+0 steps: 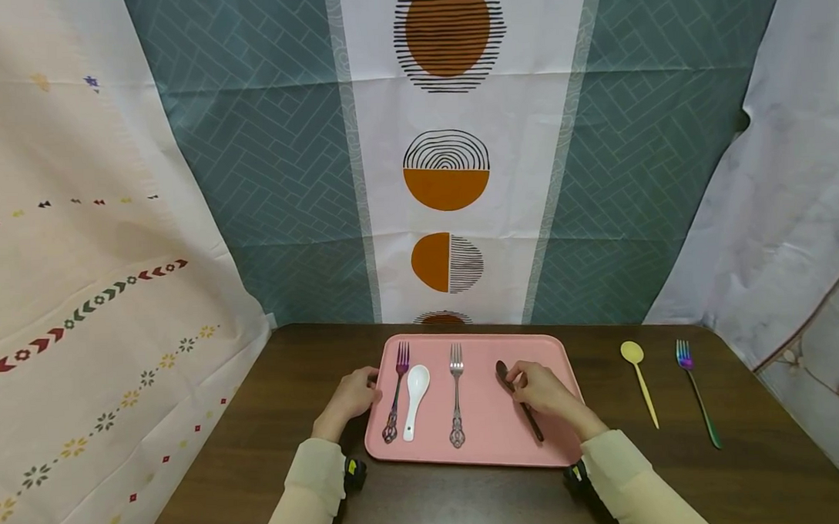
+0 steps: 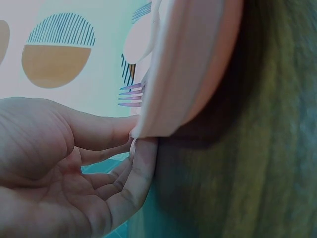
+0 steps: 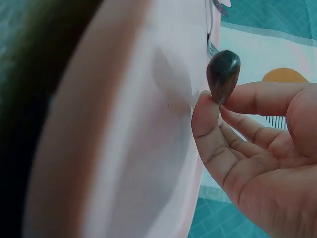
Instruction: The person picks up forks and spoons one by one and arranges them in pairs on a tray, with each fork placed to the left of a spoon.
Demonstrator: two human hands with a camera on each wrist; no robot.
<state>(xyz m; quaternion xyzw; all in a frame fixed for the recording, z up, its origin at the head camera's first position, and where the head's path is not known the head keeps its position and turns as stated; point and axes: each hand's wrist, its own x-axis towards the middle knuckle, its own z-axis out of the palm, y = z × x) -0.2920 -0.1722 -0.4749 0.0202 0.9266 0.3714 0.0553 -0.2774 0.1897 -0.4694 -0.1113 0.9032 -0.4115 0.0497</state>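
Note:
A pink rectangular tray (image 1: 492,452) lies on the table. My left hand (image 1: 356,394) is at its left edge; in the left wrist view the thumb and a finger pinch the tray's rim (image 2: 173,99). Over the tray's right part, my right hand (image 1: 538,389) pinches a dark spoon (image 1: 532,424) between thumb and finger. The spoon slants, bowl toward the far side. In the right wrist view its dark rounded handle end (image 3: 223,74) stands out past the fingertips. Left of it on the tray are a silver fork (image 1: 456,392), a white spoon (image 1: 416,397) and a purple-tinted fork (image 1: 398,390).
Right of the tray, a yellow spoon (image 1: 642,381) and a rainbow-coloured fork (image 1: 698,391) lie on the brown wooden table (image 1: 225,469). Patterned cloths (image 1: 285,182) hang behind the table and along both sides.

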